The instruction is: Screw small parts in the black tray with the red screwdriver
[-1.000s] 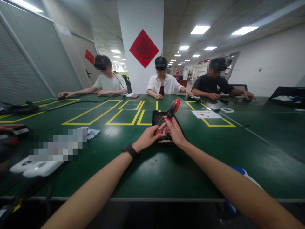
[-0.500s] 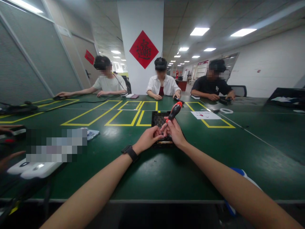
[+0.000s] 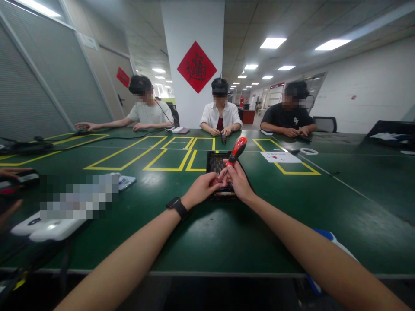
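Observation:
My right hand (image 3: pixel 238 179) is closed around the lower part of a red-and-black screwdriver (image 3: pixel 239 149). Its handle tilts up and to the right, while the shaft points down toward my left fingers. With thumb and forefinger pressed together, my left hand (image 3: pixel 204 187) meets the right beside the shaft; what it pinches is too small to make out. Beneath both hands lies a dark, open-topped tray-like case (image 3: pixel 212 160) on the green table (image 3: pixel 181 246). My hands cover much of its inside, and the screwdriver tip is hidden.
White devices (image 3: pixel 52 229) lie at left, near another person's hand (image 3: pixel 9 209). A printed sheet (image 3: pixel 280 157) and a white ring (image 3: pixel 308 151) are at right. Yellow tape outlines (image 3: pixel 165 169) mark the table. Three people sit opposite. A blue-and-white item (image 3: pixel 327 235) is by my right forearm.
The screwdriver handle has turned in my right hand, so more red faces me. My left hand stays nearly still. Across the table, the middle person's dark tool has shifted left and points downward.

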`<state>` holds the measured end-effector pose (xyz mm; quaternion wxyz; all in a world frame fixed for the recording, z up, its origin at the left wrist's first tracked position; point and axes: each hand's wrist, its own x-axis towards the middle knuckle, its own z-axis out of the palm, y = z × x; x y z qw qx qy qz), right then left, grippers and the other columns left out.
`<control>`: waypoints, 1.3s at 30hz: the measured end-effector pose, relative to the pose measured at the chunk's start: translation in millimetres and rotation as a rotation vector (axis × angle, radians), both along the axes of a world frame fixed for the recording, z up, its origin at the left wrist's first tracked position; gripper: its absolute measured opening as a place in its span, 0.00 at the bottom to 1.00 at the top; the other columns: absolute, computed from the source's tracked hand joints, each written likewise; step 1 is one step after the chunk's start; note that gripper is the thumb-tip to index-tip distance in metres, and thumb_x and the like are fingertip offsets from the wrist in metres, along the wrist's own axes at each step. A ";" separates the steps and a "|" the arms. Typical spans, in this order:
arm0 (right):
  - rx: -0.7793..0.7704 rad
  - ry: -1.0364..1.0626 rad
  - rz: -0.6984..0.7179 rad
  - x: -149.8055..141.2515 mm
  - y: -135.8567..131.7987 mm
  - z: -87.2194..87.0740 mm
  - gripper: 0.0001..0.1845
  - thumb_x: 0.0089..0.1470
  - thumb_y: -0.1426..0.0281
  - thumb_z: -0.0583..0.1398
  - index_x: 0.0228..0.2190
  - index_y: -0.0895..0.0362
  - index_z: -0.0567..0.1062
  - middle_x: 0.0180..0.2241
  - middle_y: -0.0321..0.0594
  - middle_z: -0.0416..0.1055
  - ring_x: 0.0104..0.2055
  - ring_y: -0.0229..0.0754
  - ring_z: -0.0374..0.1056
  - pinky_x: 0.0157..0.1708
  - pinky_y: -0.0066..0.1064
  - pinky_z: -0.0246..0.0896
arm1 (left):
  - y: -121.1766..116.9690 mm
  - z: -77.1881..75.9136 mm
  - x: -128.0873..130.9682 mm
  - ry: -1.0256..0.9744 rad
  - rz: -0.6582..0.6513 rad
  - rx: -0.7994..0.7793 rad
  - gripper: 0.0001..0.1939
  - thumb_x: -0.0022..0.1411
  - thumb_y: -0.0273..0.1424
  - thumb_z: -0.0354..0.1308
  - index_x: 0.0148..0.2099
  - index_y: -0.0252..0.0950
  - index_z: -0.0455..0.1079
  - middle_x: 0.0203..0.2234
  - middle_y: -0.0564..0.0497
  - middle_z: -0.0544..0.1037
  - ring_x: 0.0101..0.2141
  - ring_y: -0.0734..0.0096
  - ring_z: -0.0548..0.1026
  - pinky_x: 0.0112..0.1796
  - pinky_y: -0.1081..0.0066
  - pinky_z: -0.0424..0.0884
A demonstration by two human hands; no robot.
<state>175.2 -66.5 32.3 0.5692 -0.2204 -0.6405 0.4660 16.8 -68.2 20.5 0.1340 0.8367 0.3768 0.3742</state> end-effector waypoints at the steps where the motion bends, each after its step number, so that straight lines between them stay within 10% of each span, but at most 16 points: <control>1: -0.004 0.002 0.001 0.1 -0.1 0.3 0.17 0.57 0.58 0.49 0.45 0.54 0.59 0.26 0.32 0.68 0.19 0.30 0.63 0.20 0.24 0.57 | 0.2 -0.5 0.2 -0.012 0.015 -0.009 0.11 0.57 0.38 0.54 0.31 0.34 0.63 0.22 0.56 0.65 0.24 0.77 0.61 0.26 0.75 0.57; 13: -0.047 0.039 0.047 0.3 2.0 0.5 0.17 0.56 0.58 0.49 0.44 0.54 0.59 0.27 0.34 0.70 0.19 0.32 0.65 0.19 0.25 0.56 | 2.4 0.7 -1.7 0.013 -0.100 -0.030 0.13 0.63 0.35 0.45 0.32 0.33 0.66 0.24 0.54 0.69 0.26 0.76 0.65 0.30 0.75 0.60; 32: -0.005 -0.003 0.026 0.9 -0.9 1.4 0.18 0.56 0.57 0.49 0.45 0.54 0.60 0.26 0.33 0.70 0.18 0.30 0.63 0.19 0.23 0.56 | 2.2 -3.6 0.7 -0.019 0.047 0.030 0.11 0.54 0.37 0.58 0.31 0.33 0.65 0.22 0.56 0.67 0.24 0.77 0.62 0.26 0.76 0.57; 39: -0.023 0.013 0.034 0.2 1.1 0.1 0.18 0.56 0.58 0.49 0.45 0.54 0.59 0.26 0.33 0.70 0.18 0.31 0.62 0.19 0.24 0.56 | 2.5 0.1 -2.4 0.038 -0.103 -0.006 0.14 0.63 0.33 0.44 0.31 0.33 0.67 0.22 0.54 0.69 0.25 0.77 0.65 0.29 0.75 0.59</control>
